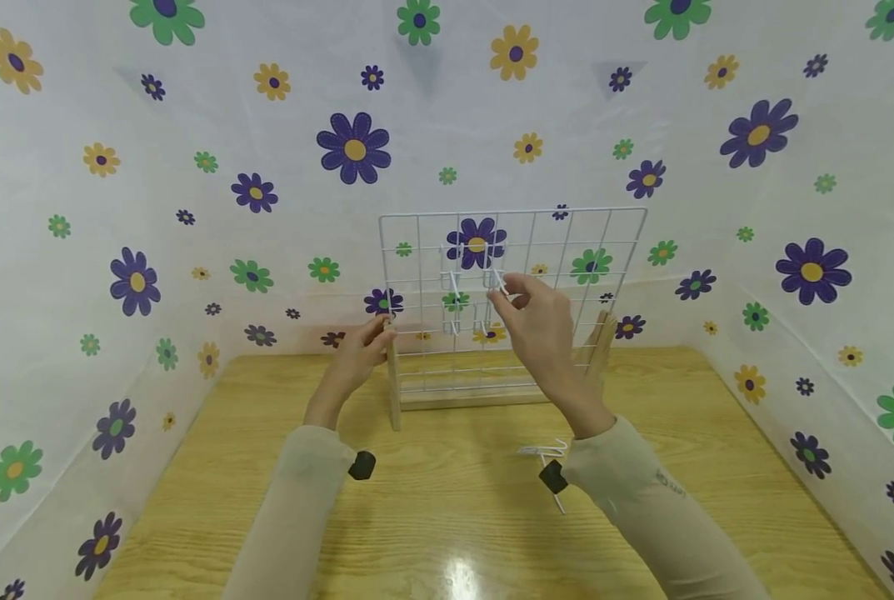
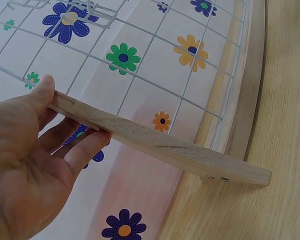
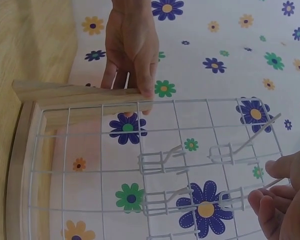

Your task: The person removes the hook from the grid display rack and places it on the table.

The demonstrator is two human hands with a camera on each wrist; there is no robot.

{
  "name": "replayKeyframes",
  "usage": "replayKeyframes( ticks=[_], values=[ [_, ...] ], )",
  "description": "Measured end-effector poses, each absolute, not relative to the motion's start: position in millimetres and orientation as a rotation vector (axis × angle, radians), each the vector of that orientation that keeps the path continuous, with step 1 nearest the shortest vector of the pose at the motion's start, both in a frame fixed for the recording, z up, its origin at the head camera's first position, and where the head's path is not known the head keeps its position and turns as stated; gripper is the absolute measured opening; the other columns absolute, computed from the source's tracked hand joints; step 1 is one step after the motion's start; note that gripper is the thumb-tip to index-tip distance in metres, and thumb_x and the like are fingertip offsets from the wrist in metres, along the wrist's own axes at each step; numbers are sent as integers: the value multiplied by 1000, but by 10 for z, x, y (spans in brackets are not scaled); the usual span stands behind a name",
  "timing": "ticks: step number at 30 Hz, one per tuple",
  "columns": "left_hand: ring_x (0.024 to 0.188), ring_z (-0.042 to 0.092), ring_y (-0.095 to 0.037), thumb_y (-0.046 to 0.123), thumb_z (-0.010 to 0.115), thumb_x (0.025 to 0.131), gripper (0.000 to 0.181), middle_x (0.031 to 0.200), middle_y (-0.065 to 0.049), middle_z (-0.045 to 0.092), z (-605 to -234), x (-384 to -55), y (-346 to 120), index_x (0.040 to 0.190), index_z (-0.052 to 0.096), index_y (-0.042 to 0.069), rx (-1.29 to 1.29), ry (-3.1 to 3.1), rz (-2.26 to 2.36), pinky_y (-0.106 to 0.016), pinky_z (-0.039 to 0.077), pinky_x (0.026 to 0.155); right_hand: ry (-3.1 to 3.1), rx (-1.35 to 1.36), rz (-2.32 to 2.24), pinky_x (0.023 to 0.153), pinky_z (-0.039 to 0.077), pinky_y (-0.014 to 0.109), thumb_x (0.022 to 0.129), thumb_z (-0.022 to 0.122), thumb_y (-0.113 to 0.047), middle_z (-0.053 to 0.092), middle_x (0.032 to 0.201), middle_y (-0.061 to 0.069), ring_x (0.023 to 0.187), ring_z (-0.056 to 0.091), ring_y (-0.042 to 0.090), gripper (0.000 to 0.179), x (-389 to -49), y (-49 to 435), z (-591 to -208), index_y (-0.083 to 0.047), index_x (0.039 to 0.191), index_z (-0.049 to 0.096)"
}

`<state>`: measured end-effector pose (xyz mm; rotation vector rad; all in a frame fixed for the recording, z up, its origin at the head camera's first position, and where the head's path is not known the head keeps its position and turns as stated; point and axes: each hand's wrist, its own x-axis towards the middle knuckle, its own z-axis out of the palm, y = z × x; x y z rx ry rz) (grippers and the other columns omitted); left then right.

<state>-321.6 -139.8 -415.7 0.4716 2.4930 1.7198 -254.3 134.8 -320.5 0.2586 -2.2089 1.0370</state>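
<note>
A white wire grid (image 1: 514,212) stands upright in a wooden stand (image 1: 476,400). My left hand (image 1: 352,358) grips the top of the stand's left side post (image 2: 155,142), thumb on one face and fingers on the other. At the grid's middle, my right hand (image 1: 542,329) pinches the prong of a white wire hook (image 3: 232,200) between thumb and fingertips. This hook's wire base lies against the grid. Other white hooks (image 3: 162,162) hang on the grid beside and below it, their prongs sticking out.
Loose white wire hooks (image 1: 544,451) lie on the wooden table (image 1: 417,517), partly behind the right wrist's dark camera (image 1: 553,477). A flower-printed white sheet (image 1: 282,142) encloses the back and sides, close behind the grid.
</note>
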Motion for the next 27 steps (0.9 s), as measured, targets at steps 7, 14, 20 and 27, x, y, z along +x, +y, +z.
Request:
replayKeyframes(
  ticks=[7, 14, 20, 27],
  values=[
    [140, 48, -40, 26, 49, 112, 55, 158, -23, 42, -4172, -3209, -1402, 161, 34, 7, 471, 2502, 1717, -47, 51, 108, -2199, 282, 1010, 50, 48, 25, 97, 75, -14, 77, 102, 19, 72, 72, 26, 25, -2592, 1336, -3216, 7, 111, 75],
    [140, 48, -40, 33, 49, 111, 59, 158, -23, 41, -4174, -3213, -1402, 162, 33, 7, 483, 2506, 1716, -47, 51, 108, -2180, 301, 998, 44, 35, 21, 98, 73, -11, 77, 96, 19, 66, 68, 25, 22, -2612, 1341, -3215, 6, 111, 76],
    [138, 50, -40, 29, 50, 111, 56, 156, -23, 44, -4160, -3213, -1397, 161, 35, 6, 475, 2507, 1728, -47, 51, 108, -2103, 322, 1003, 37, 24, 17, 100, 70, -9, 77, 94, 21, 61, 70, 27, 21, -2637, 1351, -3209, 7, 112, 76],
    [139, 49, -40, 28, 50, 111, 55, 156, -23, 44, -4166, -3217, -1392, 161, 36, 7, 472, 2502, 1736, -47, 51, 108, -1970, 385, 999, 33, 19, 12, 101, 68, -6, 76, 86, 22, 42, 50, 17, 19, -2682, 1377, -3194, 10, 109, 75]
  ],
)
